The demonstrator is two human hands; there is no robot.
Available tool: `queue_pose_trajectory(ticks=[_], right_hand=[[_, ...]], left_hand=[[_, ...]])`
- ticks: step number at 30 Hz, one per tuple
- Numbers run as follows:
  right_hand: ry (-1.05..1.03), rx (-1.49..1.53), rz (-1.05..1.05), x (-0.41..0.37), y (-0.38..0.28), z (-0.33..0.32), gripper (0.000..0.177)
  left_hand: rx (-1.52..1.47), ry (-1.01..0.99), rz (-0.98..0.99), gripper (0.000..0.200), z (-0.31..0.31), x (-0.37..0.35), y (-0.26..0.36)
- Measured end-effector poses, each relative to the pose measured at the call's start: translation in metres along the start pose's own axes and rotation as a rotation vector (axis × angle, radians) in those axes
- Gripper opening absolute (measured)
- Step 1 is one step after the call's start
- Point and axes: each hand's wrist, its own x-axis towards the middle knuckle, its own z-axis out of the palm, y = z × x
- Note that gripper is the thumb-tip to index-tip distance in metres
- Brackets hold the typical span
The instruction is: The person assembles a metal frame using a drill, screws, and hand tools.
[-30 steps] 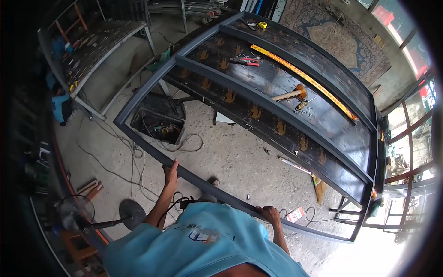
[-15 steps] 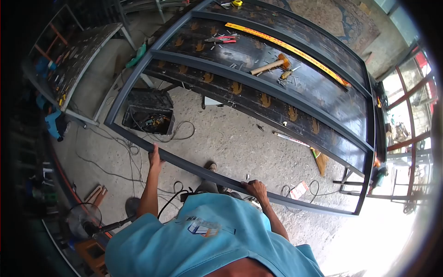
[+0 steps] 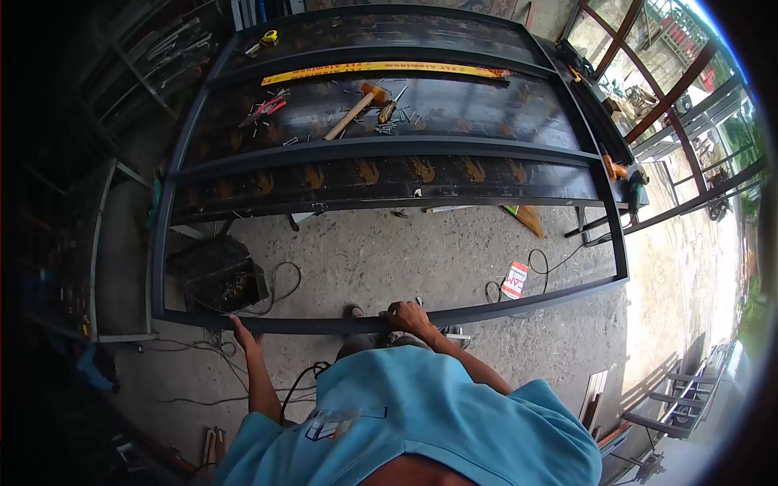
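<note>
A large dark grey metal frame [image 3: 324, 326] with crossbars lies over a dark worktable [image 3: 324, 197], its near side reaching past the table toward my body. My left hand [image 3: 247, 336] holds the near bar left of my body, thumb up against it and the other fingers mostly hidden. Wrapped over the same bar in front of me is my right hand [image 3: 413, 318]. On the tabletop, within the frame, are an orange-headed mallet [image 3: 350, 113], a yellow-handled screwdriver [image 3: 389, 109], red-handled pliers [image 3: 271, 106] and several loose screws or rivets. A yellow printed strip [image 3: 381, 68] lies beyond them.
An open black toolbox [image 3: 223, 283] sits on the floor at left, with cables around it. A red and white packet [image 3: 515, 279] lies on the floor at right. A yellow tape measure [image 3: 269, 37] is at the table's far left. A power drill [image 3: 636, 190] hangs at the right.
My view has turned, so the frame and table now run nearly level across it, and more of the bright right side shows. Both hands stay on the near bar.
</note>
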Motion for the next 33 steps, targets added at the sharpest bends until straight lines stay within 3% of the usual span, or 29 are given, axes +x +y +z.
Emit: queue_pose_trajectory(ticks=[2, 4, 6, 8, 11, 20, 22, 25, 29, 33], right_hand=[[0.005, -0.014, 0.018, -0.006, -0.002, -0.007, 0.046], [0.197, -0.082, -0.102, -0.021, 0.009, -0.008, 0.047], [0.256, -0.028, -0.063, -0.032, 0.018, -0.007, 0.047], [0.234, -0.112, -0.195, -0.035, 0.021, -0.007, 0.050], [0.055, -0.199, -0.082, -0.029, 0.010, -0.007, 0.058], [0.117, -0.196, -0.040, -0.044, 0.010, 0.014, 0.070], [0.002, -0.189, -0.009, -0.057, 0.005, 0.020, 0.074], [-0.110, -0.150, 0.013, -0.057, 0.005, 0.031, 0.073], [-0.004, -0.176, -0.024, -0.057, 0.016, 0.038, 0.071], [-0.038, -0.209, -0.055, -0.059, 0.013, 0.031, 0.069]], left_hand=[[-0.106, -0.104, -0.029, 0.096, 0.005, -0.013, -0.017], [-0.103, -0.174, -0.075, 0.096, 0.011, -0.037, -0.031], [-0.058, -0.282, -0.143, 0.097, 0.023, -0.054, -0.037], [-0.114, -0.254, -0.109, 0.096, 0.026, -0.059, -0.037], [-0.072, -0.285, -0.095, 0.094, 0.023, -0.053, -0.033], [-0.079, -0.348, -0.092, 0.090, -0.005, -0.049, -0.042], [-0.049, -0.323, -0.033, 0.093, -0.022, -0.062, -0.043], [-0.093, -0.365, -0.064, 0.095, -0.036, -0.054, -0.050], [-0.060, -0.346, -0.047, 0.096, -0.037, -0.043, -0.066], [-0.066, -0.344, -0.063, 0.093, -0.032, -0.044, -0.069]])
